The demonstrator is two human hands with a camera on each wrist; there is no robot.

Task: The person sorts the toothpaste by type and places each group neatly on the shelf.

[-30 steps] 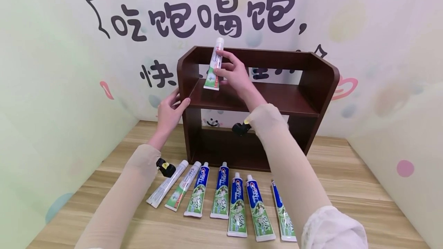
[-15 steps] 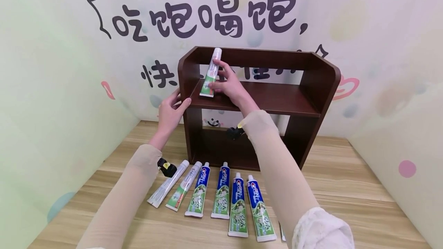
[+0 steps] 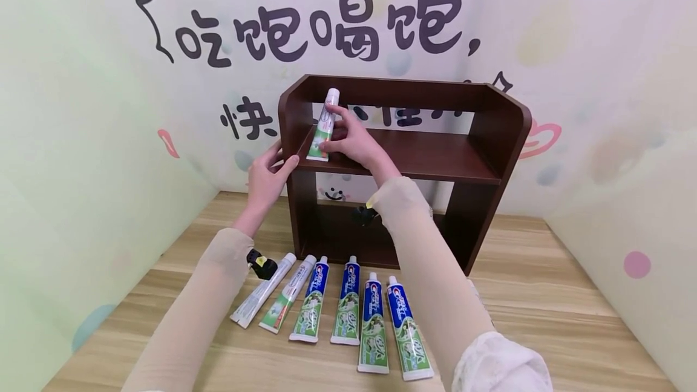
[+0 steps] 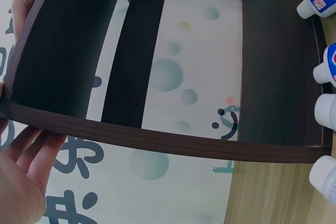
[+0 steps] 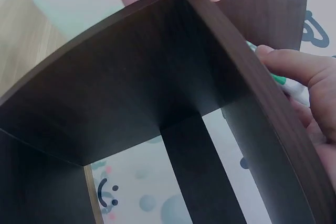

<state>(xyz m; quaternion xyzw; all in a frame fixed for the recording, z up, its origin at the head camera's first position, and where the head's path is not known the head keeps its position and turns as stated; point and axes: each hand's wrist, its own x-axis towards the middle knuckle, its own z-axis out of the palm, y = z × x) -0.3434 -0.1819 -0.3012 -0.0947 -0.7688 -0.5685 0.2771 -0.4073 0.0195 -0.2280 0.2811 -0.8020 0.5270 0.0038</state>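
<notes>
A white-and-green toothpaste tube (image 3: pixel 323 129) stands nearly upright, cap up, at the left end of the upper shelf in a dark brown two-tier rack (image 3: pixel 419 153). My right hand (image 3: pixel 356 143) pinches it between thumb and fingers, its bottom edge right at the shelf board's front. In the right wrist view the tube (image 5: pixel 298 92) shows only partly behind the board, beside my thumb (image 5: pixel 294 62). My left hand (image 3: pixel 267 179) holds the rack's left side panel, thumb on the front edge and fingers along the outer face.
In front of the rack lie several toothpaste tubes, caps toward it: white-and-green ones (image 3: pixel 288 295) at the left, blue-and-green Crest ones (image 3: pixel 345 310) rightward. The wooden table (image 3: pixel 544 295) meets printed walls (image 3: pixel 599 77) on both sides and behind.
My right hand has lowered the tube and moved it left, from in front of the upper opening down to the shelf board. The left hand stays on the side panel.
</notes>
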